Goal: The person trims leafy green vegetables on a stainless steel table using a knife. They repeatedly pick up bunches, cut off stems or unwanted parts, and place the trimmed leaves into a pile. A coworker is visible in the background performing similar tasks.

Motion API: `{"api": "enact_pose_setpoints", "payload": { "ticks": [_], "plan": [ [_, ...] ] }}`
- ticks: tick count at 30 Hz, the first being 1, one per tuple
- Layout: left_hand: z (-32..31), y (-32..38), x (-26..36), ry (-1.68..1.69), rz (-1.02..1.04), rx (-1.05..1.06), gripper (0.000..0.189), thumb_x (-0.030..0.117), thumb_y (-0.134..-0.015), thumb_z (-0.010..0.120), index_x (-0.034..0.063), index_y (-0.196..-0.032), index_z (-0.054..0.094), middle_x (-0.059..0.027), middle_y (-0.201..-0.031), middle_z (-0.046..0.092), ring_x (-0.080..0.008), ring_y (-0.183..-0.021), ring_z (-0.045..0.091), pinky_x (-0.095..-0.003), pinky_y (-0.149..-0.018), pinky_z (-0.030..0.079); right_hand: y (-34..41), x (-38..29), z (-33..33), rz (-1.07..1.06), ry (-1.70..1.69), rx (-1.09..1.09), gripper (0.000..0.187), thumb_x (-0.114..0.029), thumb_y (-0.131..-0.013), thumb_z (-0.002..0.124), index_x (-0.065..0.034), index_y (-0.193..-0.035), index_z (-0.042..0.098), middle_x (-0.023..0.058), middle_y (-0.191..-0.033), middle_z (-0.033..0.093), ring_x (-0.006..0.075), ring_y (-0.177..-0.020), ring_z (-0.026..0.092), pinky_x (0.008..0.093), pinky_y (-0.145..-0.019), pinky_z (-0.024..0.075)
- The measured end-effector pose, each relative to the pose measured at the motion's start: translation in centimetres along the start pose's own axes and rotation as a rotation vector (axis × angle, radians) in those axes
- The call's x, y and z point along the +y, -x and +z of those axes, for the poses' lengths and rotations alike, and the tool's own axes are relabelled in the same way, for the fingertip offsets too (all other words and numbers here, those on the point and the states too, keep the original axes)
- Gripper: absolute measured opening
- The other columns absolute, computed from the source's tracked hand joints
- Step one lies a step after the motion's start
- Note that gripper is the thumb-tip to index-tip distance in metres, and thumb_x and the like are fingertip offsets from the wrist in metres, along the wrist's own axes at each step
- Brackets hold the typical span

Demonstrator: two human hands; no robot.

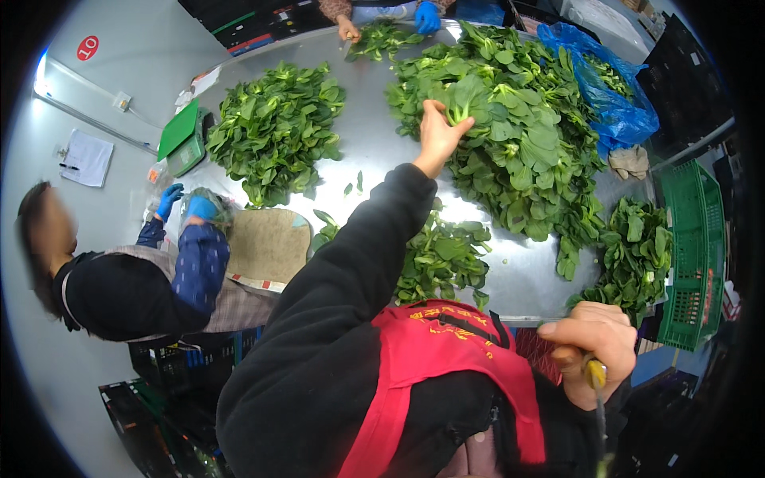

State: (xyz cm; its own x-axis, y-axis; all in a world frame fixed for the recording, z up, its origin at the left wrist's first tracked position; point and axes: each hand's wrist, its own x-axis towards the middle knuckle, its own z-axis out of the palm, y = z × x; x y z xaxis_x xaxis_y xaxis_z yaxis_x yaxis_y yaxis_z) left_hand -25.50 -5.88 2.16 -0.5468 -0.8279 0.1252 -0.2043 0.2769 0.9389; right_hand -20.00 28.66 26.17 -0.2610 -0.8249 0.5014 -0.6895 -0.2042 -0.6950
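My left hand (439,136) reaches over the steel table, thumb and fingers around the pale stems of a leafy green head (467,100), likely bok choy. Under and beyond it spreads a large heap of the same greens (526,155). My right hand (591,352) is raised off the table's near edge at the right, closed around the yellow handle of a knife (596,376). The blade points towards me and is blurred. A smaller bunch of greens (445,257) lies close in front of my red apron (442,340).
At left, a gloved co-worker (197,275) handles a plastic bag beside a green scale (182,134). Another pile (275,128) lies nearby. Across the table, another person's hand (348,28) holds a knife. Right are a blue bag (627,113), a green crate (693,257) and more greens (633,257).
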Motion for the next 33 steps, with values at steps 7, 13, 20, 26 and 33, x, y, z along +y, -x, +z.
{"api": "enact_pose_setpoints", "payload": {
  "ticks": [7, 13, 20, 26, 33],
  "plan": [
    [-2.7, 0.5, -1.1, 0.433, -0.152, -0.027, 0.059, 0.021, -0.087, 0.08, -0.0001, -0.127, 0.041, -0.013, -0.104, 0.067, -0.0173, -0.09, 0.063, -0.0304, -0.078, 0.051, -0.2, 0.5, -0.3, -0.026, 0.119, 0.026, 0.021, -0.025, -0.091, 0.074, -0.0044, -0.096, 0.071, 0.004, -0.057, 0.053, 0.0193, -0.044, 0.052, 0.0311, -0.045, 0.0368],
    [-6.6, 3.2, -2.6, 0.998, -0.18, -0.129, 0.048, 0.017, -0.099, 0.063, -0.0037, -0.135, 0.039, -0.0179, -0.122, 0.06, -0.0265, -0.111, 0.063, -0.0394, -0.099, 0.052, 0.6, 0.0, 0.2, -0.067, 0.015, -0.017, 0.018, -0.02, -0.091, 0.075, -0.0053, -0.1, 0.07, 0.0014, -0.055, 0.049, 0.0174, -0.043, 0.047, 0.0295, -0.044, 0.034],
    [-9.8, 7.6, -1.5, 1.233, -0.159, -0.271, 0.035, 0.01, -0.104, 0.051, -0.0026, -0.135, 0.042, -0.0231, -0.135, 0.054, -0.0354, -0.128, 0.055, -0.0436, -0.112, 0.047, 0.7, -0.6, -0.1, -0.092, 0.184, 0.062, 0.018, -0.019, -0.093, 0.072, -0.0032, -0.102, 0.069, 0.0019, -0.055, 0.048, 0.018, -0.043, 0.047, 0.031, -0.044, 0.0338],
    [-10.8, 10.9, 0.0, 1.241, -0.15, -0.273, 0.033, 0.011, -0.104, 0.054, 0.0014, -0.134, 0.044, -0.0203, -0.136, 0.053, -0.0356, -0.129, 0.054, -0.0457, -0.113, 0.046, 1.8, -1.1, 0.6, -0.174, 0.176, 0.038, 0.019, -0.008, -0.082, 0.074, -0.0029, -0.1, 0.07, 0.0014, -0.054, 0.047, 0.0172, -0.042, 0.045, 0.0307, -0.043, 0.0324],
    [-10.6, 14.7, 1.7, 1.251, -0.222, -0.399, 0.036, 0.008, -0.102, 0.054, 0.0013, -0.136, 0.043, -0.0229, -0.139, 0.052, -0.0393, -0.13, 0.053, -0.0473, -0.113, 0.046, 1.6, 8.1, 6.2, 0.223, -0.031, 0.093, 0.009, 0.002, -0.092, 0.064, 0.0017, -0.101, 0.068, 0.0079, -0.088, 0.064, 0.0164, -0.079, 0.059, 0.029, -0.07, 0.0462]
  ]
}}
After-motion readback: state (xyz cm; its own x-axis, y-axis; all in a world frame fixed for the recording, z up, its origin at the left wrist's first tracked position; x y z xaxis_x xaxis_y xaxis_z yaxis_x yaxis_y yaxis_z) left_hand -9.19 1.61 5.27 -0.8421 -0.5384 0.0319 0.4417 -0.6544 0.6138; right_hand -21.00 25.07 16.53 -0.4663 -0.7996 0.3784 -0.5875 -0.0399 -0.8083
